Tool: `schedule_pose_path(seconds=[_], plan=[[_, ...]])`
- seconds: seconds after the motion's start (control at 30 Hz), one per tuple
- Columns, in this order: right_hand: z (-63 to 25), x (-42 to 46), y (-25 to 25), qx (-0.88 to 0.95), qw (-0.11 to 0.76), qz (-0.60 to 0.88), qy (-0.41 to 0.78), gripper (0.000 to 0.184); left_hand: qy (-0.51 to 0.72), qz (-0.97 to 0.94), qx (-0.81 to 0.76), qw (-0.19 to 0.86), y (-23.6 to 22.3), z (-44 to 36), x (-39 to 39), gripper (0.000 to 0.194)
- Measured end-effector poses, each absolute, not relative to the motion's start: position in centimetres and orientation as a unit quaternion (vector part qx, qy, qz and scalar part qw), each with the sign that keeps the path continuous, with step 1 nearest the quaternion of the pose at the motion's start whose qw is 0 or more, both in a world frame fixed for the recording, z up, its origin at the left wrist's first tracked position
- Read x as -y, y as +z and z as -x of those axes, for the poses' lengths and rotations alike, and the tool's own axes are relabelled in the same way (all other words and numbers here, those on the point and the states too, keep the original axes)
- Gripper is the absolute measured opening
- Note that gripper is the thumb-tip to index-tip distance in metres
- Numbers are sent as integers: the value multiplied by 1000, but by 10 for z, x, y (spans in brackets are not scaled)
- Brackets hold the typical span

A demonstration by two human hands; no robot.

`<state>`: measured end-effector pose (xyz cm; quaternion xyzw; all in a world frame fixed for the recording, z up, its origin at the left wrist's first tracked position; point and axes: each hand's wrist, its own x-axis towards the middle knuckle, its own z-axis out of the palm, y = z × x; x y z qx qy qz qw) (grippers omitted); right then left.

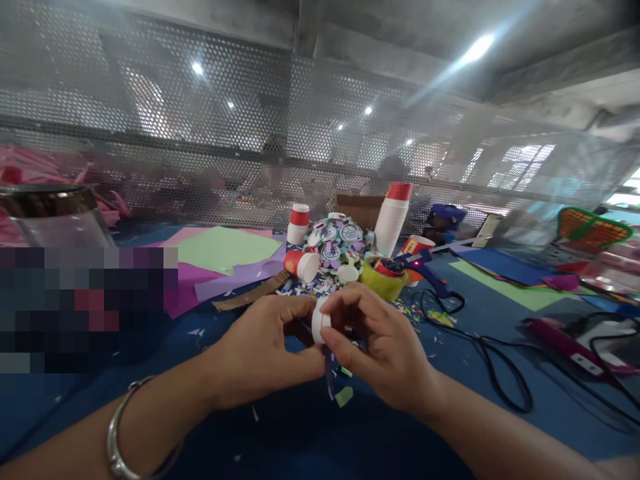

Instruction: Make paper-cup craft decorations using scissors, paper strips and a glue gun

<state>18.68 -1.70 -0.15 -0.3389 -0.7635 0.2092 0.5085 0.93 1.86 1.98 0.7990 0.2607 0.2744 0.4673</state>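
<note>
Between my two hands is a small white disc (321, 321) with a raised rim, much like the cut-off bottom of a paper cup. My left hand (265, 350) grips its left side with thumb and fingers. From the right, my right hand (380, 347) pinches the disc between thumb and fingertips. A thin purple paper strip (329, 377) hangs just below it; whether it is joined to the disc is hidden. Beyond my hands lies a heap of paper-cup discs (333, 240) with printed patterns and coloured paper bits. A green paper scrap (344, 397) lies under my hands.
A blue glue gun (425, 267) with a lit red light rests on a yellow tape roll (383, 283). Behind stand stacked paper cups (393, 223); one cup (301, 267) lies tipped. Coloured paper (225, 250) is left, a black cord (505, 380) and purple power strip (575, 350) right.
</note>
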Motion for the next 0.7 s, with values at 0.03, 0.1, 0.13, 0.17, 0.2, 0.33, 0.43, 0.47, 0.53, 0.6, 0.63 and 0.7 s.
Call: schedule_pose_path(seconds=[0.03, 0.1, 0.13, 0.17, 0.2, 0.33, 0.43, 0.47, 0.53, 0.6, 0.63, 0.7], plan=[[-187, 17, -1, 764, 508, 339, 207, 13, 276, -798, -257, 469, 21, -10, -18, 21], [-188, 18, -1, 765, 509, 338, 203, 13, 277, -796, -253, 475, 22, -10, -17, 24], [-188, 17, -1, 766, 510, 336, 202, 14, 277, -795, -252, 478, 22, -11, -17, 26], [-188, 17, -1, 767, 510, 335, 200, 14, 277, -794, -251, 480, 22, -11, -17, 27], [-188, 17, -1, 768, 510, 333, 198, 14, 278, -794, -250, 480, 21, -11, -17, 27], [-189, 17, -1, 771, 509, 331, 195, 15, 285, -793, -241, 483, 18, -11, -19, 19], [-189, 18, 0, 772, 508, 329, 195, 15, 286, -786, -228, 498, 18, -10, -19, 17], [-189, 18, 1, 773, 507, 330, 194, 14, 287, -786, -224, 499, 18, -10, -19, 17], [-189, 18, 1, 774, 503, 335, 188, 14, 287, -789, -222, 496, 19, -10, -19, 16], [-189, 18, 1, 775, 502, 341, 178, 13, 287, -793, -226, 487, 19, -10, -19, 15], [-189, 18, 1, 776, 501, 343, 174, 12, 286, -796, -228, 482, 19, -10, -19, 15], [-190, 18, 1, 781, 498, 340, 164, 13, 289, -801, -229, 472, 19, -10, -18, 16]])
